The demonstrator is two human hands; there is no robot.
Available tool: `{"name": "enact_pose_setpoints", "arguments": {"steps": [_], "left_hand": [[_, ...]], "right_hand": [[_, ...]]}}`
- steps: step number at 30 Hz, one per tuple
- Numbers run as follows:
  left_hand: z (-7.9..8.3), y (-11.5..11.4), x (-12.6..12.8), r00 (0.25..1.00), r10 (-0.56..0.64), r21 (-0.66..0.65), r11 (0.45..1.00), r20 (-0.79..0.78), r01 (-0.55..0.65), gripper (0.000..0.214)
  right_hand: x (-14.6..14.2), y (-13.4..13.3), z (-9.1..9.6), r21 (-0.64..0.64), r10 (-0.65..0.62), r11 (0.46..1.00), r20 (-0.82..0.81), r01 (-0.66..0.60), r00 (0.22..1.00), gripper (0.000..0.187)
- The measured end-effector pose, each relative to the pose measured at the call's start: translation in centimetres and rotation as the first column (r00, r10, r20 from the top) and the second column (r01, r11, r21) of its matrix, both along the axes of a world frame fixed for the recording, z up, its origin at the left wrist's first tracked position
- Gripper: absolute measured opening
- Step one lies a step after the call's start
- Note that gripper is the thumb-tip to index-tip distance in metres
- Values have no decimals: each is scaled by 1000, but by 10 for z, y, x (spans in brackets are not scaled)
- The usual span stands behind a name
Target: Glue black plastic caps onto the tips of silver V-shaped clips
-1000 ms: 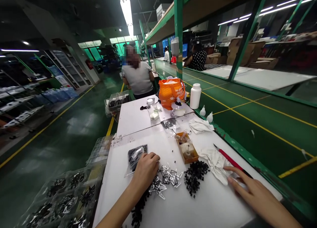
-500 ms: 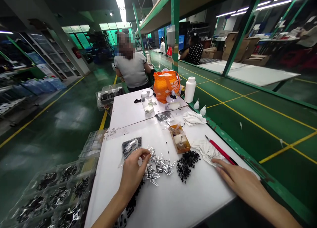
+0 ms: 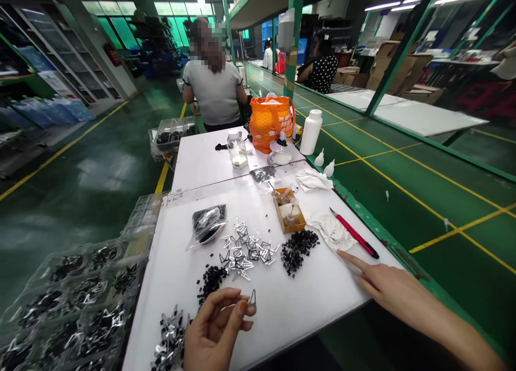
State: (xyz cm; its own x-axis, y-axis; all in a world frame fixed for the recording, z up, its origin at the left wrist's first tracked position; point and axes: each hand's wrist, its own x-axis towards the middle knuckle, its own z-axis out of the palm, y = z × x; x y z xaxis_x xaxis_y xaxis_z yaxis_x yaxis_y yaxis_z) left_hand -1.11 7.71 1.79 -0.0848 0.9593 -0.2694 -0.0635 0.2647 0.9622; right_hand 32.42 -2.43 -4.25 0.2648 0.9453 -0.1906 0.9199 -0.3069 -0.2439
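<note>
Wire clip pinched in a narrow grip between thumb and forefinger of left hand, raised at the near edge of white workbench; right hand lies open near red craft knife, beyond loose clips and black plastic pieces.

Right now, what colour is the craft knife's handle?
The craft knife handle is red with a black end; head view.

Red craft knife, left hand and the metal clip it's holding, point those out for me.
Red craft knife (image 3: 355, 235): head view, on the red handle.
Left hand (image 3: 213, 330): head view, on the middle of the hand.
Metal clip (image 3: 252, 298): head view, on the part above the fingertips.
</note>
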Motion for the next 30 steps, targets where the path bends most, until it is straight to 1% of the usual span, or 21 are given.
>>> {"name": "enact_pose_setpoints", "arguments": {"steps": [2,3,5,7,8,10,11,12,13,14,17,19,21,23,24,27,28,30], "left_hand": [[-4,-4,-1,998,11,-42,999,55,-9,42],[-7,-5,-2,997,8,-68,998,80,-2,43],[-11,-6,-6,993,11,-108,994,117,2,45],[-15,-9,-7,988,20,-147,989,154,3,45],[-16,-11,-7,984,23,-171,985,179,8,45],[-14,-17,-4,971,19,-219,975,236,34,44],[-13,-21,-2,964,13,-232,971,265,50,42],[-11,-24,0,958,9,-237,970,288,62,41],[-9,-27,1,952,9,-234,970,305,66,39],[-7,-31,2,949,11,-229,971,316,65,38],[-4,-40,1,943,21,-208,977,332,51,36],[-3,-44,-1,943,32,-189,981,331,33,37],[-3,-47,-3,949,43,-169,985,312,11,38],[-5,-46,-3,959,60,-157,988,278,-16,38],[-6,-45,-3,963,70,-156,987,259,-30,39],[-12,-41,-3,972,95,-165,984,216,-60,44],[-15,-40,-3,974,93,-174,983,206,-57,46],[-21,-39,-6,979,80,-188,981,190,-44,49]], "right_hand": [[7,-12,-1,71,-87,993,-143,98,986,64],[10,-17,-1,103,-139,981,-222,165,965,68],[9,-20,1,152,-240,937,-381,316,893,70],[0,-15,5,185,-305,864,-548,469,779,70],[-7,-10,6,195,-320,813,-637,548,701,72],[-23,3,7,192,-292,716,-791,671,538,80],[-30,8,6,191,-260,683,-838,705,479,83],[-36,13,4,194,-233,668,-862,718,450,84],[-41,17,1,203,-219,671,-864,713,453,85],[-43,21,-3,217,-220,689,-847,692,484,85],[-42,28,-10,243,-235,764,-757,597,609,91],[-37,31,-8,250,-227,808,-704,534,673,88],[-31,34,-1,266,-242,827,-626,495,741,80],[-25,37,7,280,-286,828,-534,485,796,77],[-21,38,10,284,-303,827,-501,485,810,77],[-13,42,16,322,-321,809,-459,492,829,71],[-12,43,16,353,-322,793,-449,496,834,67],[-11,46,16,448,-331,726,-437,521,837,62]]}}
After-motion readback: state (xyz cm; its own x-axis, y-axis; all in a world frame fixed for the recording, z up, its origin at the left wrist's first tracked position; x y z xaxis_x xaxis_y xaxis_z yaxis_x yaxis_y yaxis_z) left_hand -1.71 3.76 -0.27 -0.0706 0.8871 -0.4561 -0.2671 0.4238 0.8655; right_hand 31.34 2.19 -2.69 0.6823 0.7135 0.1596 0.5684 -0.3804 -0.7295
